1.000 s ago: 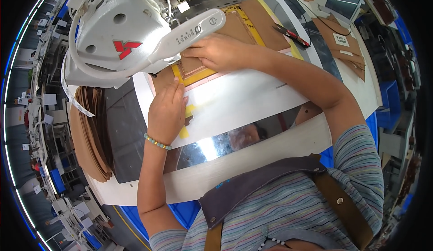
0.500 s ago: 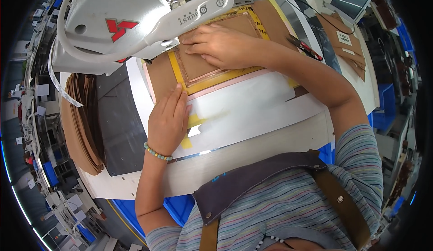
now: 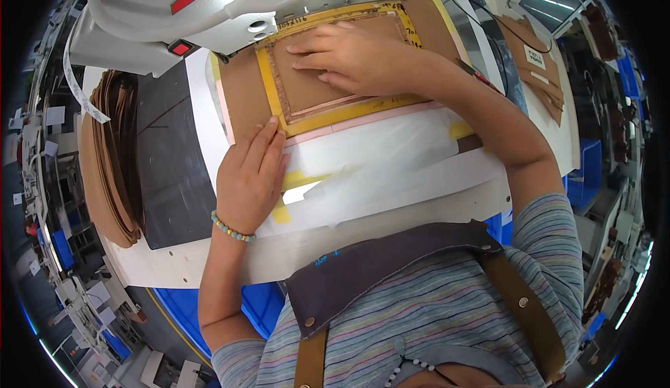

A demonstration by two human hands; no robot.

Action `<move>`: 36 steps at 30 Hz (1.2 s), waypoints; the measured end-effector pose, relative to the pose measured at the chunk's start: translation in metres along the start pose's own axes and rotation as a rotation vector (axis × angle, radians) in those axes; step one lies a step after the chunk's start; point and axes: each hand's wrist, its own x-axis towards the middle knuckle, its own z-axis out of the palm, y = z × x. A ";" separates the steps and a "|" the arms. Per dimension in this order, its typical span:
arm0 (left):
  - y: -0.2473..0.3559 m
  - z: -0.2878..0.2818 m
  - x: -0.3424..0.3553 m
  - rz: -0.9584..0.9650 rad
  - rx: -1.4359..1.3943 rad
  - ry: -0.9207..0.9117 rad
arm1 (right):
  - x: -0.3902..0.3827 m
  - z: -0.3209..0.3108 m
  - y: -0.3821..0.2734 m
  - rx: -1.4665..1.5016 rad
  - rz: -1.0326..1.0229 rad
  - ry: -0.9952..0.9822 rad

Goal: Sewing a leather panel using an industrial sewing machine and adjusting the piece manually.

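Observation:
My right hand [image 3: 345, 58] lies with fingers outstretched on a brown sheet [image 3: 310, 95] inside a yellow-edged rectangular frame [image 3: 335, 121]. My left hand [image 3: 252, 168], a bead bracelet at its wrist, rests with straight fingers at the frame's near left corner, fingertips touching it. Neither hand grips anything. A copper-brown strip runs along the frame's inner edge. Beneath the frame, a larger brown panel [image 3: 243, 95] shows on both sides. The head of a white sewing machine [image 3: 230, 10] covers the area just beyond the frame; its needle cannot be made out.
A stack of brown pieces [image 3: 108, 165] stands at the left beside a dark plate [image 3: 174, 172]. White sheeting [image 3: 391, 172] with yellow tape covers the near work surface. A red-and-black tool [image 3: 474, 74] lies partly behind my right forearm. More brown pieces [image 3: 534, 67] and a screen [image 3: 551, 3] sit at far right.
The view has shifted, so the machine sits higher in the picture and more of the frame's far edge shows. My right hand has moved slightly rightward; both hands stay on the work.

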 end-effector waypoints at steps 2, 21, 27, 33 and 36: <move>0.004 -0.001 -0.004 -0.004 -0.008 -0.001 | -0.005 -0.017 -0.010 -0.013 0.100 -0.161; 0.041 0.002 -0.008 0.247 -0.253 -0.357 | -0.098 -0.056 -0.079 0.148 0.155 -0.227; 0.024 -0.008 -0.005 0.185 -0.283 -0.122 | -0.093 -0.070 -0.031 -0.233 0.251 -0.107; 0.007 -0.006 0.020 0.027 -0.149 -0.053 | -0.105 -0.050 -0.006 -0.491 0.295 -0.112; 0.006 0.000 0.031 0.029 -0.070 -0.089 | -0.104 -0.047 -0.005 -0.491 0.304 -0.042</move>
